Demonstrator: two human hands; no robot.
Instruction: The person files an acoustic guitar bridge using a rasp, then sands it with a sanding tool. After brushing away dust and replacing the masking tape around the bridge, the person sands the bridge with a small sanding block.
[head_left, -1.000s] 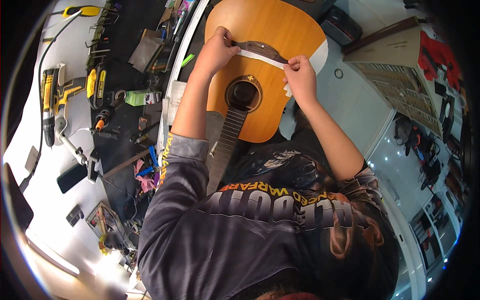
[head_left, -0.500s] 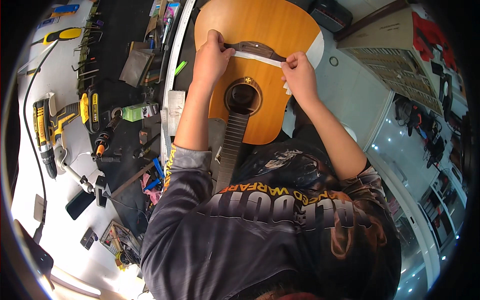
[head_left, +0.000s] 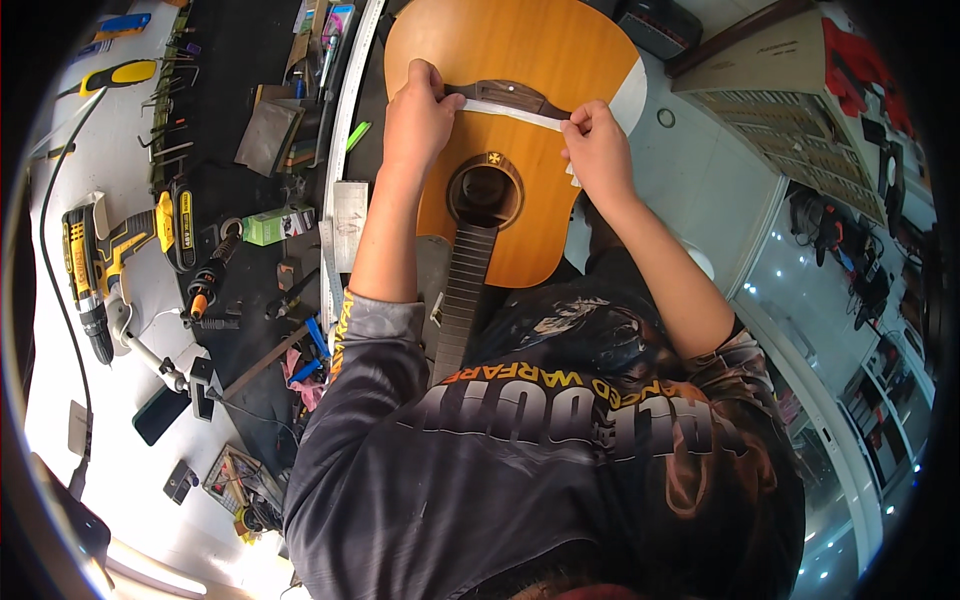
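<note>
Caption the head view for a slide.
Both hands, left hand and right hand, stretch white tape strip across orange-brown acoustic guitar.

— What is the person wearing?
— A dark charcoal long-sleeved shirt, filling the lower middle of the frame, its sleeves pushed up above the elbows.
— Any markings?
— Large pale block lettering across the chest, a smaller orange line above it, an animal graphic near the collar, and yellow print along the left sleeve.
</note>
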